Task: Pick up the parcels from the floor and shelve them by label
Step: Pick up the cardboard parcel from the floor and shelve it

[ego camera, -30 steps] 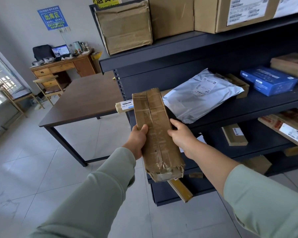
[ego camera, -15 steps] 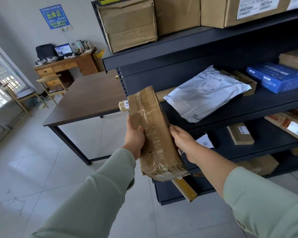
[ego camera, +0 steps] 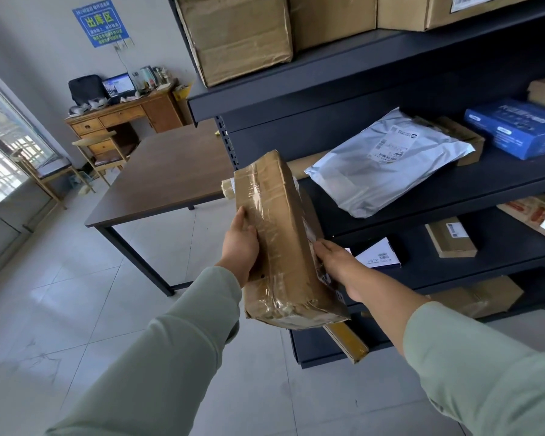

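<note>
The taped cardboard parcel (ego camera: 283,240) is held in the air between both hands, in front of the end of the dark metal shelf unit (ego camera: 422,196), at the height of the middle shelf. Compared with a second ago it has been rolled: before, its wide taped face looked up at the camera, and now this face turns to the left and a side with a white label comes into view on the right edge. The left hand (ego camera: 240,247) holds the left side, its fingers clamped on the parcel with the thumb on the taped face; the right hand (ego camera: 337,265) holds the right side, its fingers closed on the parcel beside the label. I judge that the person is turning the parcel to read the label, so the shelf is not yet chosen and the parcel is not yet placed. On the middle shelf, near the parcel, lies a grey plastic mailer bag (ego camera: 387,165) and farther right a blue box (ego camera: 516,127); a large carton (ego camera: 236,36) stands on the top shelf. To the left, well apart, is a dark brown surface (ego camera: 164,174).
</note>
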